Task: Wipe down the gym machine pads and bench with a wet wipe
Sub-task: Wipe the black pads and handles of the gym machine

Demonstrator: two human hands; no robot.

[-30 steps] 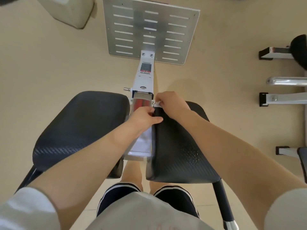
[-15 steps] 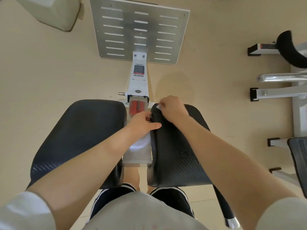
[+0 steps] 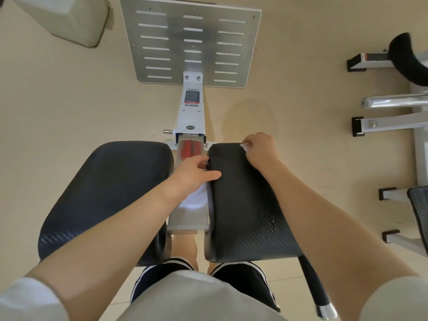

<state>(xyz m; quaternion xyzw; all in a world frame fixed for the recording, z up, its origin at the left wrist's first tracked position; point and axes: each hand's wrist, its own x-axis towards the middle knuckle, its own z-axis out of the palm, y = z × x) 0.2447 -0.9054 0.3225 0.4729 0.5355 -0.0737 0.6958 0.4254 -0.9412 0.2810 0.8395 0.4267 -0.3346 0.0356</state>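
Two black textured pads sit side by side below me: the left pad (image 3: 111,195) and the right pad (image 3: 243,205). My right hand (image 3: 260,150) holds a small white wet wipe (image 3: 244,146) against the far top edge of the right pad; most of the wipe is hidden under the fingers. My left hand (image 3: 193,173) grips the inner edge of the right pad, thumb on top and fingers tucked into the gap. A white packet or cloth (image 3: 196,198) lies on the grey frame between the pads.
A slotted metal footplate (image 3: 192,40) lies ahead on the beige floor, joined by a white beam (image 3: 191,112). Other machine frames and a black roller pad (image 3: 407,59) stand at the right. A pale bin (image 3: 67,17) is at the upper left.
My right hand has slid the wipe rightward along the far edge of the right pad, away from the inner corner. My left hand has stayed on the pad's inner edge.
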